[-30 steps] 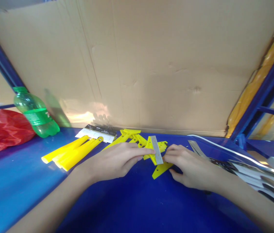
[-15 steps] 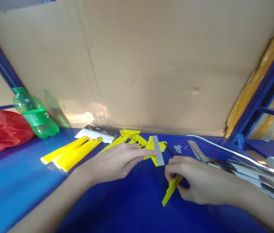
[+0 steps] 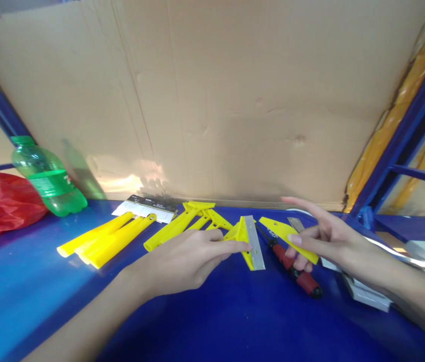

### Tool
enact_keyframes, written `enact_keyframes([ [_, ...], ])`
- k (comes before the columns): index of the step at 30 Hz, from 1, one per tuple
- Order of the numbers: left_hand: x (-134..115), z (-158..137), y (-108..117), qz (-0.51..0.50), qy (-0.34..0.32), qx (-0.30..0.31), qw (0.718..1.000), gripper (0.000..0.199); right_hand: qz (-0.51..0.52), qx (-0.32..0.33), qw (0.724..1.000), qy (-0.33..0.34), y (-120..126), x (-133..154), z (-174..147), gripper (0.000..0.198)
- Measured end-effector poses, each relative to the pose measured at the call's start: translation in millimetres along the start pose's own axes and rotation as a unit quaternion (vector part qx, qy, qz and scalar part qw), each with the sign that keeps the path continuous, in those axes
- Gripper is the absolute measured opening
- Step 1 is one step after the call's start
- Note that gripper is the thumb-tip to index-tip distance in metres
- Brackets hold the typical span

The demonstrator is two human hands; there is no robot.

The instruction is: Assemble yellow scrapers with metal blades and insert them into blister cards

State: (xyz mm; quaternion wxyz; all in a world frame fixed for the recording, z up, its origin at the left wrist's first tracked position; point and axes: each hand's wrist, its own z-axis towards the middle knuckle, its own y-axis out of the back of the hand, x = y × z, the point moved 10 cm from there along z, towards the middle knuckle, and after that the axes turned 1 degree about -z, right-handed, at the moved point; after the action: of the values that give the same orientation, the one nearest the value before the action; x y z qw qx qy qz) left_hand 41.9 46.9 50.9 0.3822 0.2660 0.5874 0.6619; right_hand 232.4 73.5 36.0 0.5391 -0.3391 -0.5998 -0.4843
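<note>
My left hand (image 3: 188, 261) is closed on a yellow plastic scraper head (image 3: 239, 231), its index finger lying against the flat metal blade (image 3: 256, 246) along the front. My right hand (image 3: 335, 241) pinches a thin yellow plastic plate (image 3: 277, 229) between thumb and fingers, with the index finger stretched out. That plate is held apart from the blade, to its right. Under the right hand lies a screwdriver (image 3: 308, 282) with a red and black handle, its shaft pointing toward the blade. More yellow scraper parts (image 3: 177, 226) lie in a heap behind my left hand.
Yellow tube handles (image 3: 112, 241) lie at left by a printed card (image 3: 146, 207). A green bottle (image 3: 52, 183) and a red bag (image 3: 1, 206) stand farther left. Cardboard (image 3: 212, 100) walls off the back. A white cable (image 3: 393, 249) and packages (image 3: 370, 294) are at right.
My right hand has lifted and turned the yellow plate, bringing it up near the blade's right side. The screwdriver's red handle now shows. My left hand keeps hold of the scraper head.
</note>
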Motion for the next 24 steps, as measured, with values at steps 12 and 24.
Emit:
enact_keyframes([
  [12,-17,2,-10,0.105,-0.013,0.010,0.994,0.066,-0.038,-0.069,0.997,-0.007,-11,-7,3,0.045],
  [24,-33,5,-20,0.103,-0.046,0.034,0.993,0.074,-0.026,-0.075,0.996,-0.050,-19,-22,3,0.039],
])
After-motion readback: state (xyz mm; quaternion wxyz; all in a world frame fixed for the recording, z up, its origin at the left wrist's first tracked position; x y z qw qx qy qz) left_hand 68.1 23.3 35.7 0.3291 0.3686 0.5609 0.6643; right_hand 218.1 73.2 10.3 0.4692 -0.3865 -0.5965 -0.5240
